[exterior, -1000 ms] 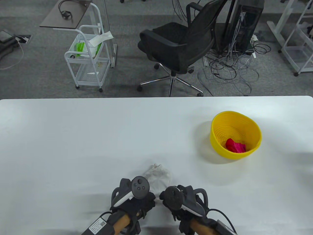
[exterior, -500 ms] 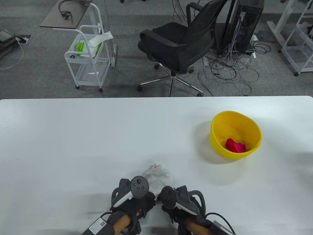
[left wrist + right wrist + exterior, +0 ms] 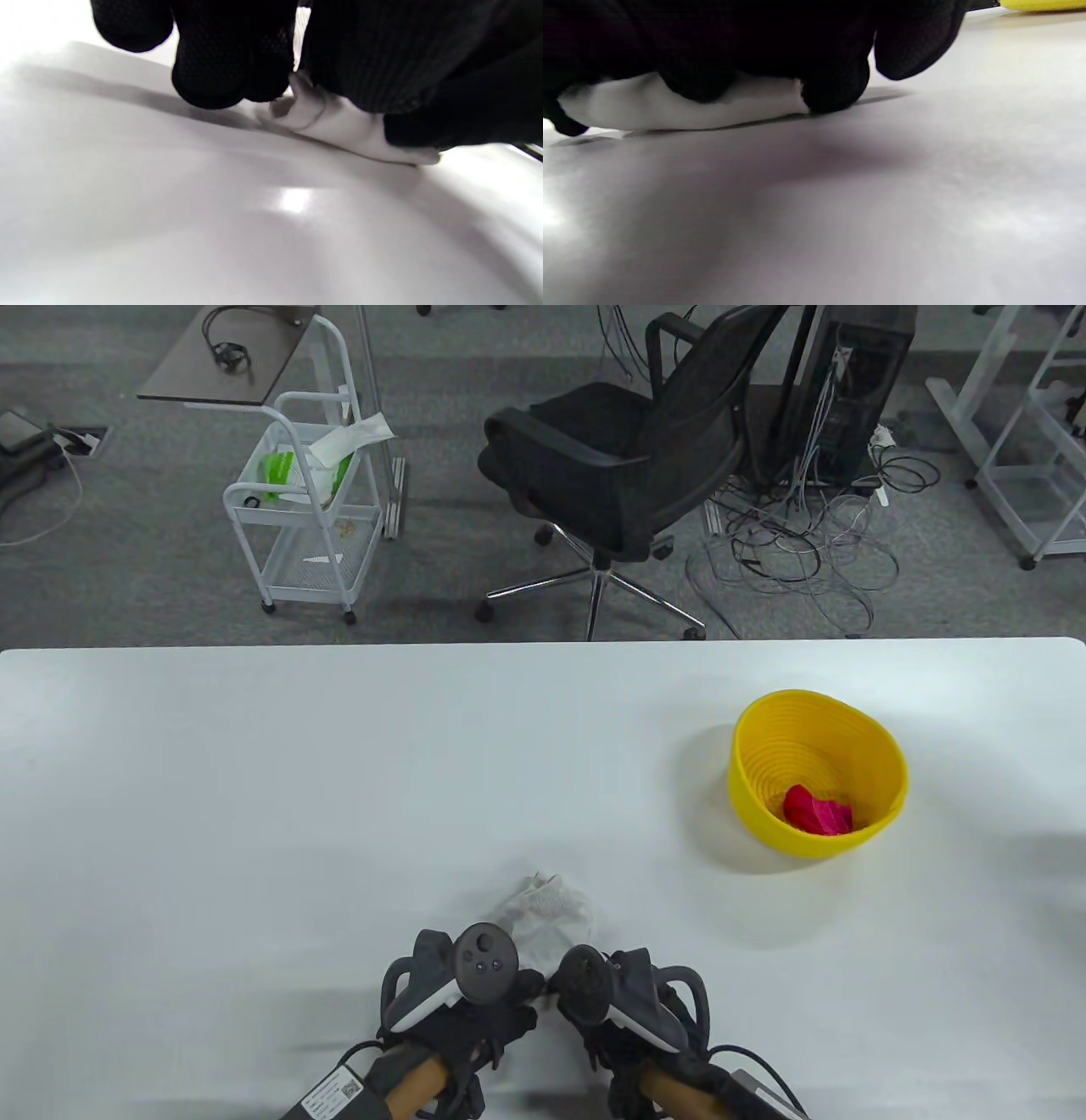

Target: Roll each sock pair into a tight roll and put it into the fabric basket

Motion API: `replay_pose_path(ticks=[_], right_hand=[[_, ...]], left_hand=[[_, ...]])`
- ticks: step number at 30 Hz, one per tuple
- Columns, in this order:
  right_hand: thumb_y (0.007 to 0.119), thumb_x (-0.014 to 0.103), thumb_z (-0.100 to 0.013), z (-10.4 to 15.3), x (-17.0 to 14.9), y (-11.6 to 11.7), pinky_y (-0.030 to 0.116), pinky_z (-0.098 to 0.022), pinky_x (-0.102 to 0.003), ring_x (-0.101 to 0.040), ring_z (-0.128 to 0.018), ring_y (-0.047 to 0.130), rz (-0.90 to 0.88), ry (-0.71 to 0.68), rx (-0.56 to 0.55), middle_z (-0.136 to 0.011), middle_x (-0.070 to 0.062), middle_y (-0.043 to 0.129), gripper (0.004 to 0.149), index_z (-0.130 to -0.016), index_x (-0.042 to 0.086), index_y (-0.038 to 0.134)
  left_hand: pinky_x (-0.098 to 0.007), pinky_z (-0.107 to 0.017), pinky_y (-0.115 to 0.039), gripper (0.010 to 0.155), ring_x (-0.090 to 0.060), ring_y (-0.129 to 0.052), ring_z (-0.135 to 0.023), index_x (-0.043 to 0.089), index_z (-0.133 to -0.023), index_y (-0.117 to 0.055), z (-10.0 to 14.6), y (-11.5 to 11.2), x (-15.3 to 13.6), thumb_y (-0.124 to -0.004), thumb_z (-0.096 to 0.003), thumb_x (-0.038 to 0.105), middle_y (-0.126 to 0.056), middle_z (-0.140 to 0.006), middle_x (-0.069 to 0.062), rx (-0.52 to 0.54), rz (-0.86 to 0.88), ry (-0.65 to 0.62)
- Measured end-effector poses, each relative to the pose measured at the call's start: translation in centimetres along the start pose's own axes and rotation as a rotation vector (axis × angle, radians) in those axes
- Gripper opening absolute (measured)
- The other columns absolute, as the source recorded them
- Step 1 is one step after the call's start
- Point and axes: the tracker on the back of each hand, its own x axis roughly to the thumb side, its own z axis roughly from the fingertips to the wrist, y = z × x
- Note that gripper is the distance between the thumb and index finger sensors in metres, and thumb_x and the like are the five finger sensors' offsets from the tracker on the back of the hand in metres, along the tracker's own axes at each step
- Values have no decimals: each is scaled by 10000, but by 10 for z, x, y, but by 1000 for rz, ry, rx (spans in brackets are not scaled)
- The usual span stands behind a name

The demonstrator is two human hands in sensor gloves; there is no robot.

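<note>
White sock pair (image 3: 547, 918) on the white table (image 3: 254, 780), near the front edge, well apart from the yellow basket (image 3: 882, 763) off to the right. Near end of the socks tucked under both hands; far end loose and rumpled beyond the knuckles.

Left hand (image 3: 462, 1005): fingers (image 3: 229, 63) curled down onto the near edge of the white fabric, fingertips pressing a fold of it against the table; grasping the sock. Right hand (image 3: 624, 1005): fingers (image 3: 835, 84) curled over the sock from above in the right wrist view, tips down on the tabletop just past its edge; also grasping the sock. Hands side by side, nearly touching.

Red sock roll (image 3: 816, 810) already lying in the basket bottom.

Handling, judged: light, soft, limp knit; no stiffness to hold a shape unaided, likely to spring open if pressure lets up. Smooth tabletop, so fabric apt to slide rather than turn unless pinned. Best hold at the near rolled edge, fingertips spread across its width, thumbs behind, steady downward pressure through the roll toward the loose far end. For the carry to the basket, whole-hand wrap round the finished roll, over the free end.

Step in hand, judged: early in rolling the white pair.
</note>
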Motion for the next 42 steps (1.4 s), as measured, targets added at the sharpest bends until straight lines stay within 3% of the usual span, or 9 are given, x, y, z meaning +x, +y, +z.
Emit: replay_pose_path(ticks=[8,14,21,27,33,37,42], right_hand=[[839,424,-415,-3,-4,-1,753,-596,-499,-172,-685,944,-65,14,35,-824,72,901,396,-798,328,870],[848,437,-405,-3,-8,-6,768,-580,-496,-170,-668,968,-104,9,43,-805,60,925,402,-788,323,880],[911,411,-369,4,-10,-19,747,-614,-500,-158,-738,952,-101,-99,3,-852,99,903,436,-800,361,873],[905,447,-363,2,-10,-10,735,-624,-509,-170,-787,928,-47,-96,69,-895,99,876,496,-846,359,830],[917,455,-352,0,-8,-1,721,-641,-506,-165,-795,904,-9,-73,42,-909,89,856,540,-869,354,802],[874,430,-386,-1,-2,1,740,-630,-489,-144,-745,935,42,-49,-14,-863,100,888,460,-838,361,826],[841,412,-402,-3,-6,-3,744,-626,-484,-128,-726,953,1,-30,17,-837,106,913,426,-826,370,839]], left_hand=[[-488,-557,-707,535,-218,-935,-585,299,-822,-878,-6,-6,4,-937,-311,444,-908,-782,-1,21,-60,-11],[-489,-531,-715,443,-226,-946,-534,283,-776,-919,-8,-6,2,-892,-351,406,-943,-721,-17,45,-9,-15],[-493,-526,-706,431,-237,-940,-518,288,-776,-941,-9,-4,-7,-860,-371,410,-947,-711,-38,29,107,29],[-495,-523,-706,431,-244,-941,-508,281,-773,-947,-10,-5,-7,-838,-379,417,-952,-701,-41,39,105,36],[-498,-518,-705,440,-252,-938,-501,268,-778,-942,-10,-5,-6,-820,-383,421,-951,-695,-51,42,109,38],[-500,-518,-710,456,-255,-945,-504,260,-782,-943,-10,-4,-6,-813,-379,431,-954,-700,-52,50,110,40],[-499,-533,-713,510,-247,-959,-574,286,-832,-905,-3,5,-4,-848,-357,460,-945,-763,-36,82,56,18]])
